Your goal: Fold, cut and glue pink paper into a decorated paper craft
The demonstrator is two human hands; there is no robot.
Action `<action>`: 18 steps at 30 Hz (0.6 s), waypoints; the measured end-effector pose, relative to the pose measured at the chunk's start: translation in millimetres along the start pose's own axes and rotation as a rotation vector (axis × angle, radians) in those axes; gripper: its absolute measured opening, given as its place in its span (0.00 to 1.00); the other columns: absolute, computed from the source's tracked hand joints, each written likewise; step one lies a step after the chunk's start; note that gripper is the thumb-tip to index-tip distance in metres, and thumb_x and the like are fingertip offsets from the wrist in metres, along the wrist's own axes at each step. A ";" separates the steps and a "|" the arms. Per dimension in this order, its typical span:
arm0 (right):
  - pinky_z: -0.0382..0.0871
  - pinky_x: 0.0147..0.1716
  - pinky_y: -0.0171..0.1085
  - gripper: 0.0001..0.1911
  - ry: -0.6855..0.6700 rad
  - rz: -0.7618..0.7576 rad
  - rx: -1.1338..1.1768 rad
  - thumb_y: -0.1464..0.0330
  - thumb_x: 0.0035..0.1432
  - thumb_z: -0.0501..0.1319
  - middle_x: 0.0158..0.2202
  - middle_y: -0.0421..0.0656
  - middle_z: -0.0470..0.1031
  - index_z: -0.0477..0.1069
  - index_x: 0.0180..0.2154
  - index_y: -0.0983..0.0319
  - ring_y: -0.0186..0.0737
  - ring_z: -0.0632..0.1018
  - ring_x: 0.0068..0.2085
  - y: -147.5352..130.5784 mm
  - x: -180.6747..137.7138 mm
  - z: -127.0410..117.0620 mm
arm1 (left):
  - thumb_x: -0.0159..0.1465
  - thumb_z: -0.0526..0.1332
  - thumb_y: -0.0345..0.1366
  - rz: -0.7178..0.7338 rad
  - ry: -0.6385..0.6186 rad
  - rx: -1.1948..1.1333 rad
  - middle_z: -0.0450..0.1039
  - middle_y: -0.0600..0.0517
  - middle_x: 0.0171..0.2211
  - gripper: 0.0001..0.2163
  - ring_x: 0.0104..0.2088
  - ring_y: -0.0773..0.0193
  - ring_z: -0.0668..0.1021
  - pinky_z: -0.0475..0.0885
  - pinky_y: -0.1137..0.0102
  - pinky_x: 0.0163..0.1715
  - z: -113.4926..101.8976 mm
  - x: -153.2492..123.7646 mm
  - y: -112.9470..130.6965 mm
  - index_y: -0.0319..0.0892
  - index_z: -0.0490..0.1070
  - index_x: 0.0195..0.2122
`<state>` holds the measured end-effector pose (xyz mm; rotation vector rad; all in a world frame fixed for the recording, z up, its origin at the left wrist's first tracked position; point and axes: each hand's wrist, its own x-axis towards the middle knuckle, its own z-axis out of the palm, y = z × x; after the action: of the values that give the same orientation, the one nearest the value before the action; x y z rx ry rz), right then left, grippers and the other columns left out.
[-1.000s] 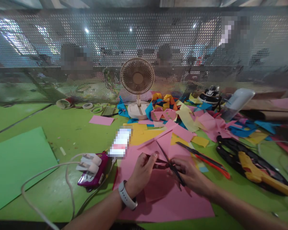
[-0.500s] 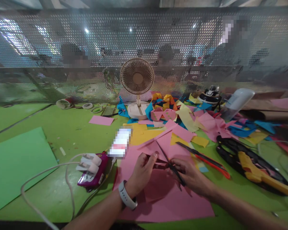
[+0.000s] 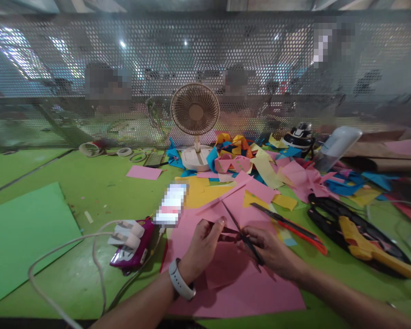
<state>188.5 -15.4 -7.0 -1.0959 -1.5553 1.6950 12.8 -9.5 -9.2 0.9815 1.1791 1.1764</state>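
My left hand [image 3: 205, 244], with a white watch band [image 3: 181, 279] on its wrist, pinches a small folded pink paper piece [image 3: 229, 238], its narrow edges shaded dark. Close by on the right, my right hand [image 3: 265, 249] is closed around a slim dark pointed tool [image 3: 248, 244]; its thin tip slants up and left, and fingers cover part of it, so its exact kind is unclear. The tool crosses the end of the paper piece. Beneath both hands lies a large pink paper sheet [image 3: 260, 301]. An orange-handled utility knife [image 3: 289, 227] rests right of them.
A phone [image 3: 171, 205] and a purple pouch [image 3: 133, 251] with white chargers [image 3: 126, 235] and cables lie left. Green paper [image 3: 27, 237] is farther left. Behind are a fan [image 3: 196, 112], cut paper scraps [image 3: 233, 162] and a mesh partition [image 3: 140, 50]. A yellow glue gun [image 3: 366, 246] lies right.
Both hands keep almost the same pose, still gripping the paper piece and the dark tool. The whole view has shifted very slightly.
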 end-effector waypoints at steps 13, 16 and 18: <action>0.60 0.13 0.28 0.25 -0.018 0.085 -0.037 0.52 0.49 0.62 0.23 0.37 0.68 0.70 0.41 0.64 0.28 0.67 0.18 0.2 -0.6 -5.2 | 0.55 0.62 0.45 0.036 -0.025 -0.065 0.74 0.50 0.28 0.13 0.31 0.57 0.79 0.74 0.65 0.33 -2.1 9.0 9.1 0.38 0.67 0.28; 0.57 0.12 0.27 0.26 -0.055 0.124 -0.144 0.53 0.48 0.62 0.20 0.36 0.67 0.70 0.44 0.64 0.28 0.67 0.17 -10.6 -3.4 -14.8 | 0.55 0.61 0.45 0.071 0.037 -0.096 0.76 0.48 0.31 0.14 0.34 0.56 0.79 0.74 0.63 0.34 -8.6 17.3 12.4 0.38 0.68 0.30; 0.56 0.14 0.27 0.26 -0.021 0.072 -0.264 0.55 0.48 0.63 0.18 0.34 0.66 0.70 0.44 0.65 0.27 0.65 0.17 -13.3 -2.2 -25.3 | 0.55 0.61 0.45 0.080 0.060 -0.124 0.77 0.48 0.31 0.14 0.34 0.55 0.80 0.74 0.62 0.35 -12.4 21.5 14.4 0.38 0.68 0.32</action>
<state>210.0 -2.7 6.9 -1.2823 -1.8113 1.5825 -1.7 13.5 -0.2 0.9119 1.1076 1.3348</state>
